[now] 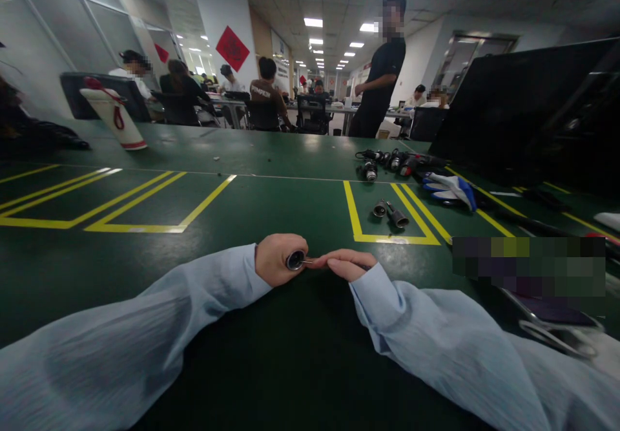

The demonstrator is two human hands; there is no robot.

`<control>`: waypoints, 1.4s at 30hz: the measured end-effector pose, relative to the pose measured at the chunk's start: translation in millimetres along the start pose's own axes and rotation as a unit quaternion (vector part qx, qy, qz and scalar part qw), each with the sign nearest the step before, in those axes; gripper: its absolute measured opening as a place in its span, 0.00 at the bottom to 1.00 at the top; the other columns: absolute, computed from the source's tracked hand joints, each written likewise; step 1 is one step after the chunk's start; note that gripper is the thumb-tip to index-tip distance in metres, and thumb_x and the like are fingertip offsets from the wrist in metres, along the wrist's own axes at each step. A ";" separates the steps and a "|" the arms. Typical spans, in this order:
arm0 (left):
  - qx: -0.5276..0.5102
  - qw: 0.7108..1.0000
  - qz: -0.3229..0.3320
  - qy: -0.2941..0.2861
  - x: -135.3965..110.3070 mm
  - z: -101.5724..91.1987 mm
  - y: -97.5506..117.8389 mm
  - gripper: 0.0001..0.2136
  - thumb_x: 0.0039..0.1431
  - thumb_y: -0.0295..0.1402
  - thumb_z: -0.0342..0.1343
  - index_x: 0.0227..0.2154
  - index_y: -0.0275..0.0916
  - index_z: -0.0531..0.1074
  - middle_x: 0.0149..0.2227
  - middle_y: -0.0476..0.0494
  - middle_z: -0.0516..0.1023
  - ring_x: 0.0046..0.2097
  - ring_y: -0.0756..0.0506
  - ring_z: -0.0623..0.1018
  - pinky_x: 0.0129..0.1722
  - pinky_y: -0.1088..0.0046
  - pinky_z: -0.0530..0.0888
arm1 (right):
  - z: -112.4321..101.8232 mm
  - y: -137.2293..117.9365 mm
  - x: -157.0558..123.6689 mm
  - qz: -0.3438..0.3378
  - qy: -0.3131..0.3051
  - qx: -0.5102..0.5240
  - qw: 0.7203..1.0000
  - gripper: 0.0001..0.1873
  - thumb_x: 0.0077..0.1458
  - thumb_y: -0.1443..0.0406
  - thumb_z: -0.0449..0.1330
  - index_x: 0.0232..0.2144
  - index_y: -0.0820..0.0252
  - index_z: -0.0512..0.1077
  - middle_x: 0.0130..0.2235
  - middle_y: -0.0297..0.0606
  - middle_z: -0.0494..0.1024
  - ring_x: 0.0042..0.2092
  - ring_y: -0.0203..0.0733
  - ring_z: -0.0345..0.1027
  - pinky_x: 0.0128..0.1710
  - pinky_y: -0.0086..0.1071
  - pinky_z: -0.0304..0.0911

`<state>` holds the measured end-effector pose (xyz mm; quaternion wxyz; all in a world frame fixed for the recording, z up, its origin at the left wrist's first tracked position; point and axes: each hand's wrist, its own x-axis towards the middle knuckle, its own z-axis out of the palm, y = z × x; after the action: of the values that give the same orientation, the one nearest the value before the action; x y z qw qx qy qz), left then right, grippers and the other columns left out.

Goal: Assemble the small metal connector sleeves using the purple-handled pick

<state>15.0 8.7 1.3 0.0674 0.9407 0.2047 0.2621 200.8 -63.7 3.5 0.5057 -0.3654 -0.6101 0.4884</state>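
Note:
My left hand (274,258) is wrapped round a small dark cylindrical part (295,260), whose round, metal-rimmed open end faces me. Beside it, my right hand (347,264) pinches a thin metal tool (309,262); its tip reaches the rim of the cylinder. Most of this tool is hidden by the fingers, so its exact kind is unclear. Two similar dark metal cylinders, one on the left (380,209) and one on the right (399,218), lie inside a yellow-taped box on the green table (285,211).
Several dark cylindrical parts with cables (371,170) lie farther back. Blue-and-white gloves (450,190) rest to their right, before a large black screen (527,101). A phone (552,311) sits at right, a white cup (116,119) at far left. A person (380,82) stands beyond the table.

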 end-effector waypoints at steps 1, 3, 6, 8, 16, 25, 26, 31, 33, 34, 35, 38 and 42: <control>-0.001 1.000 -0.003 0.001 0.1 -0.1 0.3 0.07 0.52 0.31 0.50 0.21 0.36 0.63 0.19 0.50 0.65 0.21 0.53 0.66 0.20 0.78 0.62 | -0.1 -0.3 -0.3 -0.002 -0.001 0.003 1.000 0.10 0.51 0.65 0.55 0.30 0.58 0.77 0.34 0.38 0.80 0.41 0.43 0.72 0.46 0.39 0.63; -0.003 1.000 -0.008 0.002 0.4 -0.1 1.0 0.08 0.52 0.32 0.49 0.21 0.36 0.63 0.19 0.50 0.65 0.21 0.53 0.66 0.20 0.79 0.62 | 0.9 -0.8 -2.3 -0.020 -0.003 -0.013 1.000 0.11 0.52 0.65 0.55 0.32 0.58 0.77 0.35 0.38 0.79 0.42 0.43 0.72 0.46 0.39 0.63; -0.004 1.000 -0.013 0.006 0.4 0.3 1.7 0.09 0.54 0.33 0.48 0.21 0.36 0.64 0.19 0.50 0.66 0.21 0.52 0.66 0.20 0.79 0.63 | 5.0 -0.7 -7.4 -0.084 0.023 -0.089 0.992 0.11 0.53 0.66 0.53 0.34 0.57 0.76 0.39 0.38 0.78 0.43 0.43 0.71 0.47 0.39 0.62; -0.006 1.000 -0.012 0.008 0.3 0.7 1.9 0.09 0.54 0.33 0.48 0.21 0.36 0.64 0.19 0.50 0.66 0.21 0.52 0.66 0.21 0.79 0.63 | 8.3 -0.1 -10.5 -0.122 0.045 -0.149 0.980 0.11 0.52 0.68 0.54 0.34 0.56 0.76 0.39 0.39 0.78 0.43 0.43 0.70 0.47 0.40 0.62; -0.003 1.000 0.006 -0.001 0.0 0.5 1.8 0.10 0.55 0.33 0.47 0.20 0.36 0.64 0.19 0.49 0.66 0.21 0.52 0.66 0.21 0.79 0.63 | 5.9 2.2 -5.5 -0.055 0.014 -0.073 0.996 0.10 0.52 0.67 0.54 0.33 0.57 0.76 0.38 0.38 0.79 0.43 0.43 0.71 0.47 0.40 0.62; -0.008 1.000 0.005 -0.003 -0.1 0.4 1.0 0.10 0.54 0.33 0.48 0.21 0.35 0.64 0.19 0.49 0.66 0.21 0.53 0.66 0.20 0.79 0.62 | 0.8 -2.9 -1.5 -0.005 0.002 0.005 1.000 0.10 0.51 0.67 0.55 0.31 0.57 0.77 0.36 0.37 0.79 0.43 0.42 0.71 0.49 0.39 0.61; -0.009 1.000 0.006 -0.004 -0.1 0.5 1.1 0.10 0.54 0.33 0.48 0.21 0.35 0.64 0.19 0.49 0.66 0.21 0.53 0.66 0.20 0.79 0.62 | 0.4 -3.0 -1.5 -0.005 0.004 0.007 1.000 0.10 0.51 0.68 0.55 0.30 0.57 0.77 0.36 0.37 0.79 0.42 0.42 0.71 0.49 0.39 0.61; -0.015 1.000 0.002 -0.008 -0.1 0.3 0.4 0.10 0.54 0.33 0.48 0.21 0.36 0.64 0.19 0.50 0.66 0.21 0.53 0.66 0.20 0.79 0.62 | -2.4 -0.3 -0.3 -0.005 -0.007 0.021 1.000 0.10 0.51 0.67 0.55 0.31 0.59 0.77 0.37 0.38 0.79 0.43 0.43 0.71 0.49 0.40 0.60; -0.027 0.999 0.015 -0.012 0.2 -0.4 0.0 0.09 0.54 0.33 0.49 0.21 0.36 0.63 0.19 0.50 0.65 0.21 0.53 0.65 0.20 0.79 0.62 | -3.2 0.3 0.3 0.004 -0.008 0.026 1.000 0.10 0.51 0.67 0.55 0.31 0.59 0.77 0.36 0.38 0.79 0.43 0.43 0.71 0.49 0.40 0.61; -0.033 0.999 0.022 -0.015 0.3 -0.7 -0.2 0.09 0.54 0.32 0.49 0.21 0.35 0.63 0.19 0.50 0.65 0.21 0.53 0.65 0.20 0.79 0.62 | -3.3 0.3 0.5 0.008 -0.006 0.030 0.999 0.10 0.51 0.67 0.56 0.30 0.59 0.77 0.35 0.37 0.79 0.42 0.43 0.71 0.49 0.40 0.61; -0.037 0.999 0.026 -0.015 0.5 -1.1 -0.2 0.09 0.54 0.32 0.49 0.21 0.35 0.63 0.19 0.50 0.65 0.21 0.53 0.65 0.20 0.79 0.62 | -3.2 0.1 0.6 0.010 -0.006 0.032 0.999 0.09 0.51 0.67 0.56 0.30 0.59 0.77 0.35 0.37 0.80 0.42 0.43 0.71 0.48 0.40 0.61; -0.040 0.999 0.021 -0.011 0.7 -1.6 0.2 0.08 0.54 0.32 0.50 0.21 0.35 0.64 0.19 0.50 0.65 0.21 0.53 0.65 0.20 0.79 0.62 | -1.3 0.0 0.1 0.002 -0.010 0.021 1.000 0.10 0.51 0.66 0.55 0.31 0.58 0.77 0.35 0.37 0.79 0.42 0.42 0.71 0.48 0.39 0.62; -0.027 1.000 0.003 0.005 0.7 -0.9 1.4 0.09 0.54 0.33 0.49 0.21 0.35 0.64 0.20 0.49 0.66 0.21 0.53 0.66 0.21 0.79 0.63 | 3.9 3.4 -2.9 -0.059 0.015 -0.034 0.998 0.10 0.52 0.67 0.55 0.32 0.59 0.77 0.37 0.39 0.79 0.42 0.42 0.71 0.47 0.38 0.63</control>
<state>15.6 7.7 2.8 0.0912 0.9379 0.1945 0.2725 197.5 -66.4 -0.6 0.5304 -0.3532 -0.6388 0.4313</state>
